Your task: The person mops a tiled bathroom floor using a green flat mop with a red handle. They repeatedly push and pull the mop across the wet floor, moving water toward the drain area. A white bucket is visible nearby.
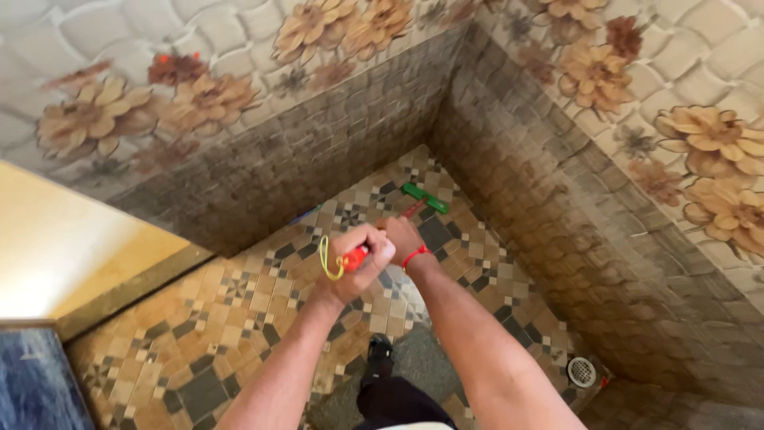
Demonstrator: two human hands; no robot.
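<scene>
Tiled corner of a wet room, seen from above. Walls: lower band of small brown-grey tiles, upper band pale with large brown flower prints. Floor (239,302): patterned mosaic tile in tan, dark grey and white. Round metal drain (582,371) set in the floor near the right wall, well apart from both hands. At left, a yellow ledge (72,239) runs beside the floor, with a dark blue surface (36,382) below it at the frame edge.

Left hand (360,263): closed in a fist around the near end of a red handle (356,258). A yellow-green loop (327,260) hangs from the handle end, just outside the fist on its left side.

Right hand (403,237): wrapped around the same handle, just beyond the left hand and touching it. A red band (414,256) sits on this wrist.

The handle runs away from the hands toward the far corner, slanting down to the floor. At its far end, a green scrubber head (425,197) lies on the floor tiles close to the corner where the two walls meet. The head is past both hands, up and to the right in the view.

Below the arms, a dark shoe (379,350) stands on the floor.
</scene>
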